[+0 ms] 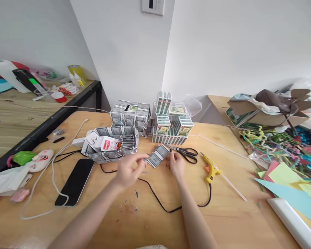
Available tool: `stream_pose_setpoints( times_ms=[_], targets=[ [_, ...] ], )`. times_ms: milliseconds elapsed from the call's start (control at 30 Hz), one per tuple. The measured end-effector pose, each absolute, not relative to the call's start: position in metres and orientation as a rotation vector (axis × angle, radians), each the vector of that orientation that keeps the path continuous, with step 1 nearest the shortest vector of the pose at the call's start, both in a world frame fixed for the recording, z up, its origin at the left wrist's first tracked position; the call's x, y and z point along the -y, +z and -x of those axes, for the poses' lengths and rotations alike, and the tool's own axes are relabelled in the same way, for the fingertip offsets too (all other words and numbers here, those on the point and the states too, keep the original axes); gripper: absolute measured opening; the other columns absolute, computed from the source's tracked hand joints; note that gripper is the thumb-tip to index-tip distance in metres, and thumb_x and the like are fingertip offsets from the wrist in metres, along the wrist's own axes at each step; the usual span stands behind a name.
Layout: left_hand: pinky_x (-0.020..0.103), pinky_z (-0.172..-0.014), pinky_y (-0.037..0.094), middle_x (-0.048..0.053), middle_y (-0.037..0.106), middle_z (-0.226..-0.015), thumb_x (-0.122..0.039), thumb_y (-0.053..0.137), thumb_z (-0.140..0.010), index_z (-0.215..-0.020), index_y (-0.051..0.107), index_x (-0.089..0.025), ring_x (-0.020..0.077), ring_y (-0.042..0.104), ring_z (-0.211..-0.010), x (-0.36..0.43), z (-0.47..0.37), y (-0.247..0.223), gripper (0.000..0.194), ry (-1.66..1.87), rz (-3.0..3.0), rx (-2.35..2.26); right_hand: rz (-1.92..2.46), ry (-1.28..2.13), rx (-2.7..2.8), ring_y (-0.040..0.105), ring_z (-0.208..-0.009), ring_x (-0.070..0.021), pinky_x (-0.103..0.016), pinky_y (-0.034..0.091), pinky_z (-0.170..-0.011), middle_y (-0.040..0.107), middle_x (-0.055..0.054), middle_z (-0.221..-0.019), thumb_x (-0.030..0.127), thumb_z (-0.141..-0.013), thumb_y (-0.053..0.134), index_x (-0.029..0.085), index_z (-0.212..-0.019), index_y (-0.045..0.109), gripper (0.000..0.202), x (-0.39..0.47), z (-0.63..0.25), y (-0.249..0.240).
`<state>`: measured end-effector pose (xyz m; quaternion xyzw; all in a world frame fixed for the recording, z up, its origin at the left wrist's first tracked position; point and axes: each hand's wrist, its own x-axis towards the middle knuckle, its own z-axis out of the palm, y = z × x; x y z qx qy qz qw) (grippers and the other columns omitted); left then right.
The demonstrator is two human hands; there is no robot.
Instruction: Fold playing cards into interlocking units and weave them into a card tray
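Playing cards (158, 156) with a dark patterned back are tilted between my hands above the table. My right hand (177, 165) grips their right edge between thumb and fingers. Close by the cards' left corner is my left hand (129, 169), its thumb and forefinger drawn together; whatever may be between the fingertips is too small to make out. Black-handled scissors (188, 154) lie just beyond my right hand. Behind my left hand stands an open box built of folded cards (111, 157), with a red-and-white card packet (111, 145) inside.
A yellow glue gun (210, 168) lies at right, its black cord (160, 204) looping below my hands. Stacked card boxes (171, 121) and a folded-card block (131, 116) stand behind. A phone (75, 182) and white cable (53, 176) lie left; coloured paper (287, 186) lies right.
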<state>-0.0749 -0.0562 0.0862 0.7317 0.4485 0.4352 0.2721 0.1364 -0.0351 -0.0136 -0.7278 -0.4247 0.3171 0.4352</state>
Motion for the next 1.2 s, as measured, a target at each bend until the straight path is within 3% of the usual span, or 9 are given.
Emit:
stream_pose_setpoints(
  times_ms=[67,167,233,567,700,833,933,1033,1200],
  targets=[
    [0.033,-0.077,0.047,0.004,0.065,-0.087,-0.017,0.047,-0.078,-0.096,0.059,-0.023,0.0182,0.060,-0.082,0.066,0.052,0.055,0.023,1.048,-2.028,-1.200,1.850,0.725,1.112,0.058,-0.043,-0.0177,-0.025,0.040,-0.043,0.065,-0.008,-0.055,0.060,-0.077,0.035,0.017,-0.063,0.061,0.052,0.026,-0.131,-0.016],
    [0.043,-0.094,0.039,0.010,0.053,-0.118,-0.019,0.056,-0.071,-0.118,0.046,-0.020,0.0258,0.046,-0.112,0.051,0.023,0.015,0.048,1.063,-2.078,-1.330,1.847,0.665,1.144,0.057,-0.042,-0.0179,-0.025,0.039,-0.044,0.063,-0.007,-0.050,0.062,-0.078,0.033,0.019,-0.054,0.058,0.054,0.019,-0.129,-0.020],
    [0.047,-0.096,0.037,0.014,0.049,-0.121,-0.019,0.061,-0.067,-0.122,0.040,-0.017,0.0290,0.042,-0.117,0.035,0.009,-0.004,0.059,1.085,-2.061,-1.423,1.813,0.673,1.133,0.056,-0.041,-0.0176,-0.026,0.039,-0.044,0.063,-0.007,-0.050,0.063,-0.078,0.032,0.019,-0.054,0.058,0.056,0.018,-0.131,-0.022],
    [0.042,-0.094,0.041,0.008,0.055,-0.117,-0.025,0.058,-0.072,-0.120,0.047,-0.023,0.0254,0.051,-0.109,0.014,0.010,-0.018,0.049,1.201,-1.830,-1.426,1.587,0.667,1.108,0.047,-0.044,-0.0124,-0.023,0.039,-0.045,0.054,0.000,-0.052,0.057,-0.081,0.033,0.014,-0.083,0.060,0.051,0.015,-0.130,-0.025],
    [0.039,-0.090,0.045,0.008,0.052,-0.123,-0.031,0.056,-0.075,-0.116,0.052,-0.021,0.0239,0.054,-0.106,0.011,0.012,-0.013,0.041,1.229,-1.473,-1.285,1.464,0.649,1.091,0.048,-0.053,-0.0105,-0.021,0.041,-0.048,0.054,0.000,-0.072,0.042,-0.077,0.048,0.016,-0.105,0.053,0.038,0.016,-0.127,-0.024],
    [0.037,-0.075,0.053,0.011,0.055,-0.119,-0.036,0.057,-0.073,-0.103,0.060,-0.016,0.0242,0.061,-0.092,0.008,0.010,-0.013,0.036,1.196,-1.044,-1.033,1.333,0.716,1.110,0.053,-0.065,-0.0095,-0.022,0.047,-0.054,0.049,-0.006,-0.103,0.030,-0.072,0.054,0.021,-0.119,0.045,0.048,0.016,-0.125,-0.023],
    [0.039,-0.075,0.052,0.009,0.065,-0.098,-0.036,0.060,-0.070,-0.096,0.063,-0.015,0.0243,0.063,-0.084,0.007,0.010,-0.011,0.034,1.108,-0.896,-0.902,1.300,0.726,1.162,0.057,-0.079,-0.0137,-0.028,0.050,-0.065,0.048,-0.009,-0.109,0.029,-0.074,0.052,0.020,-0.115,0.051,0.042,0.015,-0.127,-0.023],
    [0.038,-0.072,0.052,0.008,0.067,-0.092,-0.033,0.063,-0.066,-0.095,0.065,-0.014,0.0233,0.064,-0.079,0.008,0.011,-0.008,0.034,1.016,-0.885,-0.829,1.276,0.683,1.190,0.055,-0.093,-0.0190,-0.034,0.047,-0.078,0.056,-0.009,-0.101,0.029,-0.075,0.050,0.017,-0.099,0.061,0.029,0.013,-0.131,-0.025],
    [0.032,-0.059,0.051,0.009,0.068,-0.078,-0.031,0.062,-0.065,-0.097,0.064,-0.011,0.0208,0.063,-0.068,0.011,0.015,-0.006,0.038,0.943,-0.921,-0.822,1.225,0.837,1.088,0.059,-0.083,-0.0194,-0.036,0.046,-0.079,0.064,-0.006,-0.085,0.031,-0.072,0.055,0.017,-0.086,0.062,0.021,0.010,-0.137,-0.028]
  ],
)
